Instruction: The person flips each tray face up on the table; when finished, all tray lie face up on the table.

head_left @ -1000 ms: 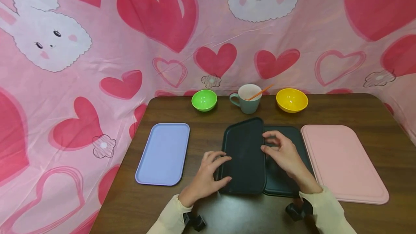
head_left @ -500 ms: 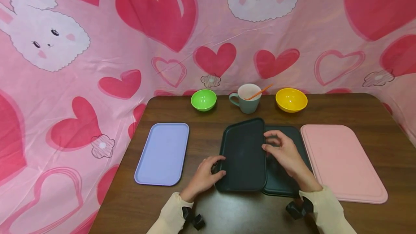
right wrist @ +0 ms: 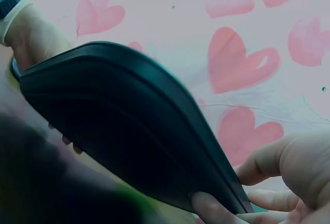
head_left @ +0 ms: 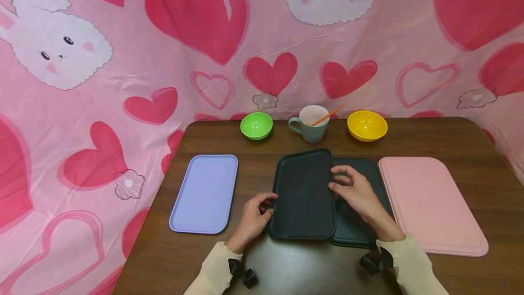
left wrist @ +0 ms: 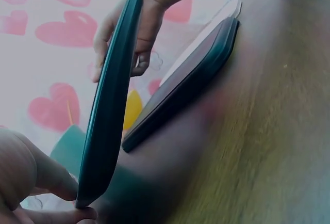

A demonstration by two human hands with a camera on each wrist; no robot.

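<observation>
A dark green-black tray is held tilted, its right side raised over a second dark tray on the table. My left hand grips its left edge; in the left wrist view, thumb and finger pinch the rim. At the opposite edge, my right hand pinches the raised tray between thumb and fingers. From the right wrist, the underside of the tray shows, with the left hand at the far end. The lower tray lies apart from the raised one in the left wrist view.
A lavender tray lies to the left and a pink board to the right, beside the lower dark tray. Along the back stand a green bowl, a mug with an orange stick, and a yellow bowl.
My left hand has drawn back leftward from over the tray to its left edge. The tray's left side has shifted left and its front edge up slightly. The right hand stays nearly still.
</observation>
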